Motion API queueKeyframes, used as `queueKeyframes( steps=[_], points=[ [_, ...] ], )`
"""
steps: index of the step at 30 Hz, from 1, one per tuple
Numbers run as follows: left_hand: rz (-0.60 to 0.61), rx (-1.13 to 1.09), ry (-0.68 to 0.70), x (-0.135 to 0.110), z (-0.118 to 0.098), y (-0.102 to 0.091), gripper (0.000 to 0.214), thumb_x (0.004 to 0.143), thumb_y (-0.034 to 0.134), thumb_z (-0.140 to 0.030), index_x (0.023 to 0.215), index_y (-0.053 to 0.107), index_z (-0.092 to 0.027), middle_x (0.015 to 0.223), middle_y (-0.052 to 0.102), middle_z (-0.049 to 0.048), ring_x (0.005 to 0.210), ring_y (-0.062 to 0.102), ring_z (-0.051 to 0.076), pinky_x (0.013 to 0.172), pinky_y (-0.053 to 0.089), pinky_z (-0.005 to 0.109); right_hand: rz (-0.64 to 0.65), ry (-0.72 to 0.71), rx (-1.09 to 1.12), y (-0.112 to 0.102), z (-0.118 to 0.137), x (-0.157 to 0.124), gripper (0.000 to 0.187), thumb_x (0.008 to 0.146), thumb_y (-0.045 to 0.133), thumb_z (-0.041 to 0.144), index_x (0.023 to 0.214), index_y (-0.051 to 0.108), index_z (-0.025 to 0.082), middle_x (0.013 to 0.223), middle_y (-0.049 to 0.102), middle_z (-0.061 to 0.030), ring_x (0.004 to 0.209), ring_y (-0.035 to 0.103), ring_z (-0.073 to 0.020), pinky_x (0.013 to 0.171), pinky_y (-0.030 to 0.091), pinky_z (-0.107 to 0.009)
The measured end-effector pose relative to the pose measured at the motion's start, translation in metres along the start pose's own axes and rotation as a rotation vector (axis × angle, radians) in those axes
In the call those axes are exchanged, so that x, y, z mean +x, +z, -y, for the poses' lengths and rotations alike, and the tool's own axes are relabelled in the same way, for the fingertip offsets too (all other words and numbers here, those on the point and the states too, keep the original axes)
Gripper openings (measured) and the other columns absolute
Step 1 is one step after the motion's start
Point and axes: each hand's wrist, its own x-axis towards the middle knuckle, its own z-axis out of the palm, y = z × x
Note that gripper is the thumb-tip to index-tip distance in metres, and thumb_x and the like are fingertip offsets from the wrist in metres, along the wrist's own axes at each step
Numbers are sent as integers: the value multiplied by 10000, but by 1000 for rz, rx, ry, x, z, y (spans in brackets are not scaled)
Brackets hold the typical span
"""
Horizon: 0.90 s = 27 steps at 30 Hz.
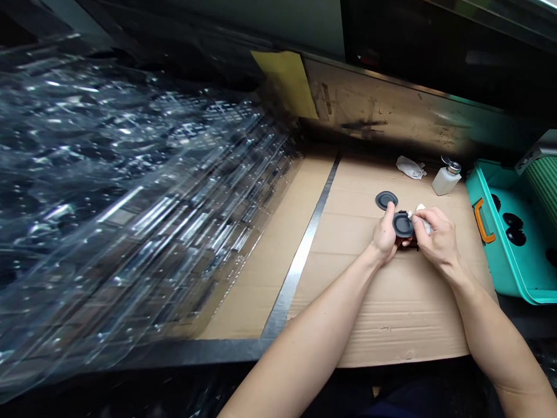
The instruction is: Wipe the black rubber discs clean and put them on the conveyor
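Note:
My left hand [384,233] is closed around a round dark disc [402,224], holding it above the cardboard sheet [391,296]. My right hand [437,235] pinches a small white cloth [421,210] and presses it against the disc's right edge. A second dark disc [386,200] lies flat on the cardboard just beyond my hands.
A tall stack of clear plastic trays [122,197] fills the left side. A crumpled white wipe [410,168] and a small white dispenser bottle [446,179] stand at the back. A teal bin [513,232] holding several dark discs sits on the right. A metal strip [300,261] divides the bench.

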Motion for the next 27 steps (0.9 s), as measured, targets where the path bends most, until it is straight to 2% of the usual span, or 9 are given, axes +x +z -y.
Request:
queueKeyframes(
  steps=[4,8,12,14,16,19,22,27],
  points=[
    [-76,224,195,2,13,-4,609,922,507,-720,619,523,-192,535,528,-6,482,499,120,457,381,236,130,-111,-120,5,7,-4,194,998,499,260,929,677,225,881,644,-59,838,597,-205,776,487,-329],
    [-105,318,238,2,19,-8,621,943,476,-703,594,537,-194,546,543,5,512,508,128,479,388,241,171,-82,-311,5,6,-6,227,997,469,251,899,673,233,879,626,-76,858,569,-233,780,474,-353],
    [-88,256,269,3,19,-7,571,964,492,-651,705,663,-171,638,618,28,596,565,136,537,426,231,199,-95,-194,2,3,-4,215,990,490,256,921,691,232,897,668,-60,846,608,-211,791,495,-332],
    [-97,142,220,4,15,-5,584,971,454,-669,816,704,-165,616,598,22,523,520,127,474,379,236,104,-55,-138,-4,-5,-1,200,979,516,268,927,705,227,905,692,-57,848,632,-202,790,502,-320],
    [-91,18,166,3,9,-4,601,988,405,-670,932,712,-156,633,596,22,476,474,115,431,334,234,-66,39,-135,-13,-20,3,198,967,533,276,928,717,216,927,715,-65,874,651,-205,806,505,-320],
    [-44,-89,129,2,-2,-4,533,1023,389,-598,1044,689,-158,780,655,52,562,550,125,492,425,239,-254,189,-167,-21,-48,5,206,947,545,287,920,730,199,936,729,-78,877,659,-211,831,506,-329],
    [-14,-132,64,0,-8,-6,455,1036,388,-555,1072,654,-187,836,665,60,662,628,164,554,490,266,-266,269,-188,-17,-69,1,227,931,552,317,900,737,190,897,724,-82,833,648,-212,810,506,-330],
    [19,-203,-68,-1,-11,-7,462,1059,294,-506,1006,618,-181,877,671,88,674,659,201,506,458,274,-243,307,-182,-4,-85,-5,254,929,540,338,897,740,185,879,713,-86,831,642,-215,796,495,-332]
  ],
)
